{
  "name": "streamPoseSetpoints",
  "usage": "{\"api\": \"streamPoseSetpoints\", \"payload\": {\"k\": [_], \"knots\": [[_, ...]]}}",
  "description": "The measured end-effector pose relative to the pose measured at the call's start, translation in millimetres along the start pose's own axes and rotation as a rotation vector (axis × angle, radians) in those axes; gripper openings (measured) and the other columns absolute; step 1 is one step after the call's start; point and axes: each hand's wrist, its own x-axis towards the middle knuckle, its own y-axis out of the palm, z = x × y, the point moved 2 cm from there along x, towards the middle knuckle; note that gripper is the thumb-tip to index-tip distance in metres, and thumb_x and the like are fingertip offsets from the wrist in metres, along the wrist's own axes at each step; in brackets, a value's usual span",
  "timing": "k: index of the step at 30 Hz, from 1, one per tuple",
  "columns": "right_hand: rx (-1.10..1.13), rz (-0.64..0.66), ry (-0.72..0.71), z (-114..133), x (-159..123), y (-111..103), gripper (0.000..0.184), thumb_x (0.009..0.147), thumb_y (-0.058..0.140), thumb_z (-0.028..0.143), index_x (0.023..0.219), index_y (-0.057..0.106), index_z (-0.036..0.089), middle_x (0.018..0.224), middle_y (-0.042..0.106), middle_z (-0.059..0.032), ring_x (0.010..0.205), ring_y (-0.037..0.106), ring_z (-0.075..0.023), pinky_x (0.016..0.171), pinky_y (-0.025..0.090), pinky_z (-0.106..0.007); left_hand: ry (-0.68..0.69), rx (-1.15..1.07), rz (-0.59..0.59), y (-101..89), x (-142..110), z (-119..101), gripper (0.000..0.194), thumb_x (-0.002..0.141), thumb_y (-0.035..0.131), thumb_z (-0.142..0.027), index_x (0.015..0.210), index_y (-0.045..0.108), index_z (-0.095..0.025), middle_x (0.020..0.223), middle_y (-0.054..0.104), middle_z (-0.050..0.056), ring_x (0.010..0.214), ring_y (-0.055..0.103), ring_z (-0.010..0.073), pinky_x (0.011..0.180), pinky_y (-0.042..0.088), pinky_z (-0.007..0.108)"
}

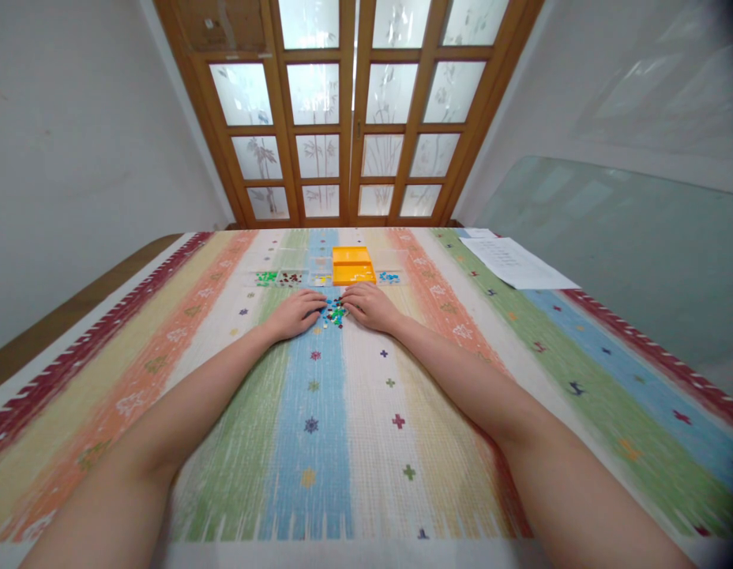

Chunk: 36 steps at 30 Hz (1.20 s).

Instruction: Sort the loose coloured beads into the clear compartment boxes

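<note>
A small loose pile of mixed pieces [336,314], green, blue, white and dark, lies on the striped cloth between my hands. My left hand [296,314] rests at the pile's left edge, fingers stretched toward it and thumb apart. From the other side, my right hand [371,307] reaches the pile with bent fingers, thumb slightly apart; no held piece shows. Just beyond are clear boxes with green pieces [266,279], brown pieces [291,279] and blue pieces [389,277]. An opened orange box [353,254] stands among them, with a few pale pieces inside.
The striped tablecloth [307,506] covers the table. White printed sheets [514,262] lie at the far right. A pale glass-like panel [615,237] stands along the right side. Wooden doors with glass panes [348,111] are beyond the table's far edge.
</note>
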Motion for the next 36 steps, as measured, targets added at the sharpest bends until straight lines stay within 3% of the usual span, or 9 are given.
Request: {"api": "streamPoseSetpoints", "payload": {"k": [7,16,21,36], "knots": [[-0.006,0.021,-0.014,1,1,6,0.032,0.109,0.053,0.030,0.128,0.077,0.022,0.136,0.072,-0.0120,0.131,0.062,-0.0287,0.114,0.045,-0.051,0.030,-0.001,-0.005,-4.0,2,-5,0.032,0.103,0.055,-0.024,0.124,0.078,-0.025,0.131,0.074,0.008,0.127,0.062,0.0263,0.116,0.047,0.049],[-0.069,0.149,-0.007,10,6,18,0.041,0.113,0.044,0.040,0.139,0.071,0.024,0.149,0.065,-0.0093,0.148,0.048,-0.0299,0.123,0.033,-0.056,-0.098,0.085,-0.121,3.3,-2,21,0.030,0.102,0.052,-0.024,0.112,0.081,-0.022,0.116,0.078,0.008,0.115,0.066,0.0260,0.111,0.049,0.049],[-0.064,0.167,0.006,12,7,18,0.041,0.113,0.042,0.039,0.137,0.072,0.025,0.143,0.069,-0.0086,0.146,0.050,-0.0290,0.125,0.031,-0.056,-0.104,0.092,-0.120,3.8,-3,22,0.031,0.103,0.051,-0.025,0.112,0.081,-0.022,0.115,0.078,0.008,0.114,0.066,0.0258,0.110,0.050,0.049],[-0.094,0.035,0.041,4,8,6,0.035,0.111,0.048,0.037,0.126,0.076,0.023,0.131,0.073,-0.0109,0.130,0.060,-0.0261,0.123,0.030,-0.053,-0.095,0.052,-0.095,-0.1,-3,17,0.031,0.101,0.052,-0.024,0.114,0.080,-0.023,0.119,0.077,0.008,0.118,0.064,0.0269,0.112,0.049,0.051]]}}
